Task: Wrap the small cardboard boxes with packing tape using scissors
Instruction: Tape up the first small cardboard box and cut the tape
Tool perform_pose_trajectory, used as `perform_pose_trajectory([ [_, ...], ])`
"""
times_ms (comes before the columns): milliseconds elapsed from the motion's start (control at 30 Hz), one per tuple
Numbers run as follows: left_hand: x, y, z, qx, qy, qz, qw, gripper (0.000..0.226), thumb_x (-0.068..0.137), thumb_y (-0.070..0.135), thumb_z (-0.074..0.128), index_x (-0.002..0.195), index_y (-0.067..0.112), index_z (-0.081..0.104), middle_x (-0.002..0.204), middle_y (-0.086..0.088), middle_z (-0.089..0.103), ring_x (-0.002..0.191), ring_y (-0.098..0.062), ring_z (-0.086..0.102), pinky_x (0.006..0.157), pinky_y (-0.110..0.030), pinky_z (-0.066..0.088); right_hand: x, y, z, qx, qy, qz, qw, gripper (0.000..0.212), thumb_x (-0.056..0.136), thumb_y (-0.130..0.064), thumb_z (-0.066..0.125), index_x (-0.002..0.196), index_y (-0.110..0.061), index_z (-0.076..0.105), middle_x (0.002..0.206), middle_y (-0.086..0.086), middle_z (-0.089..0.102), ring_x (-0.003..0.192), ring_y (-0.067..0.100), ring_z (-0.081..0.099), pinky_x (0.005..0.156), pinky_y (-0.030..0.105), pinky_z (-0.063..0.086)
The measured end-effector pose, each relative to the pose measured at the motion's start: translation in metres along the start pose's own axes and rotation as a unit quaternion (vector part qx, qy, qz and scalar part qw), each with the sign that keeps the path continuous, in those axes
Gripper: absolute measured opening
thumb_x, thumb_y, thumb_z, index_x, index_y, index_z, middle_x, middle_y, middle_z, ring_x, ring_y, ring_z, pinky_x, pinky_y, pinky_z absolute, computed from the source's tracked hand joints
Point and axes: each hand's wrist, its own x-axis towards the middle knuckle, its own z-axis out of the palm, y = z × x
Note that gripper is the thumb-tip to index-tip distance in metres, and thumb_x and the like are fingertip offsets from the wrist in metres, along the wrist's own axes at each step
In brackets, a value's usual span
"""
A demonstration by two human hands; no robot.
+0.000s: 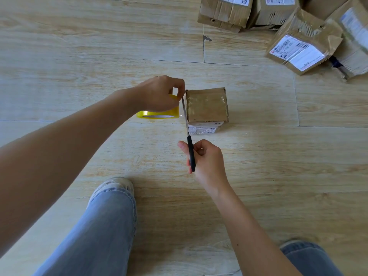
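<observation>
Two hands: left (159, 94) holds tape (159, 114); right (207, 158), scissors (190, 148).

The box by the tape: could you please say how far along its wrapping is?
Done: glossy tape covers the box top. In hand: left hand holds the roll, right hand sets the scissors between roll and box. Left: probably cutting and pressing the end down.
</observation>
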Motion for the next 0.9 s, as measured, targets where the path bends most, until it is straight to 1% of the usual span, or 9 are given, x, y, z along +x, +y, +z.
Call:
perform_pose_trajectory([
  [167, 0.0, 0.0, 0.003, 0.002, 0.018, 0.015, 1.0, 0.009, 0.087, 0.023, 0.06, 0.093, 0.025, 0.054, 0.085, -0.001, 0.056, 0.066, -0.009, 0.045, 0.055, -0.025, 0.033, -0.001, -0.002, 0.002, 0.003, 0.005, 0.006, 1.0, 0.04, 0.081, -0.045, 0.072, 0.071, -0.012, 0.052, 0.05, -0.003, 0.056, 0.042, 0.01, 0.053, 0.057, 0.025, 0.048],
  [300, 0.0, 0.0, 0.006, 0.0, 0.033, 0.008, 0.999, 0.008, 0.086, 0.022, 0.06, 0.093, 0.025, 0.056, 0.082, 0.004, 0.054, 0.065, -0.006, 0.045, 0.054, -0.025, 0.032, -0.003, -0.003, -0.001, 0.011, -0.006, 0.008, 1.0, 0.041, 0.08, -0.045, 0.072, 0.071, -0.01, 0.052, 0.05, -0.002, 0.055, 0.042, 0.01, 0.053, 0.052, 0.019, 0.044],
  [400, -0.001, 0.001, 0.007, -0.039, 0.046, 0.005, 0.998, 0.007, 0.087, 0.021, 0.055, 0.089, 0.027, 0.059, 0.074, 0.007, 0.055, 0.064, -0.008, 0.047, 0.054, -0.024, 0.034, -0.005, -0.005, -0.007, 0.058, -0.028, 0.027, 0.998, 0.043, 0.076, -0.045, 0.074, 0.07, -0.008, 0.052, 0.05, 0.0, 0.056, 0.042, 0.012, 0.053, 0.046, 0.015, 0.041],
  [467, -0.001, 0.001, 0.009, -0.073, 0.064, -0.006, 0.995, 0.007, 0.089, 0.029, 0.055, 0.086, 0.027, 0.061, 0.072, 0.009, 0.056, 0.065, -0.011, 0.05, 0.055, -0.024, 0.035, -0.005, -0.008, -0.011, 0.084, -0.046, 0.03, 0.995, 0.047, 0.071, -0.048, 0.073, 0.071, -0.006, 0.052, 0.052, 0.003, 0.056, 0.041, 0.012, 0.051, 0.041, 0.014, 0.037],
  [600, 0.002, 0.001, 0.015, -0.051, 0.093, -0.034, 0.994, 0.038, 0.083, 0.062, 0.057, 0.08, 0.025, 0.063, 0.073, 0.002, 0.061, 0.065, -0.015, 0.055, 0.056, -0.028, 0.039, -0.005, -0.011, -0.014, 0.107, -0.068, 0.033, 0.991, 0.045, 0.07, -0.048, 0.073, 0.069, -0.009, 0.052, 0.054, 0.005, 0.056, 0.041, 0.015, 0.049, 0.038, 0.016, 0.034],
  [733, 0.002, 0.003, 0.014, -0.042, 0.089, -0.065, 0.993, 0.054, 0.08, 0.074, 0.048, 0.078, 0.022, 0.064, 0.071, -0.003, 0.061, 0.062, -0.017, 0.053, 0.053, -0.028, 0.035, -0.004, -0.012, -0.017, 0.137, -0.08, 0.039, 0.987, 0.042, 0.072, -0.047, 0.073, 0.066, -0.011, 0.051, 0.056, 0.008, 0.055, 0.041, 0.016, 0.047, 0.037, 0.017, 0.033],
  [800, -0.002, 0.005, 0.011, -0.068, 0.079, -0.073, 0.992, 0.058, 0.089, 0.068, 0.039, 0.078, 0.016, 0.063, 0.064, 0.0, 0.054, 0.059, -0.014, 0.048, 0.053, -0.028, 0.032, -0.003, -0.013, -0.018, 0.14, -0.085, 0.043, 0.986, 0.045, 0.072, -0.048, 0.072, 0.069, -0.008, 0.053, 0.057, 0.009, 0.055, 0.041, 0.016, 0.047, 0.036, 0.018, 0.032],
  [867, -0.004, 0.005, 0.007, -0.096, 0.06, -0.062, 0.992, 0.043, 0.097, 0.044, 0.04, 0.083, 0.01, 0.063, 0.071, -0.004, 0.056, 0.063, -0.015, 0.046, 0.055, -0.029, 0.031, -0.003, -0.013, -0.018, 0.138, -0.09, 0.044, 0.985, 0.049, 0.071, -0.051, 0.072, 0.072, -0.005, 0.054, 0.057, 0.009, 0.055, 0.04, 0.016, 0.046, 0.036, 0.018, 0.031],
  [900, -0.006, 0.005, 0.006, -0.103, 0.052, -0.057, 0.992, 0.034, 0.095, 0.034, 0.042, 0.083, 0.01, 0.063, 0.078, -0.008, 0.059, 0.068, -0.018, 0.046, 0.057, -0.029, 0.033, -0.003, -0.014, -0.017, 0.136, -0.09, 0.043, 0.986, 0.049, 0.071, -0.051, 0.072, 0.072, -0.005, 0.054, 0.057, 0.009, 0.055, 0.04, 0.016, 0.046, 0.036, 0.018, 0.031],
])
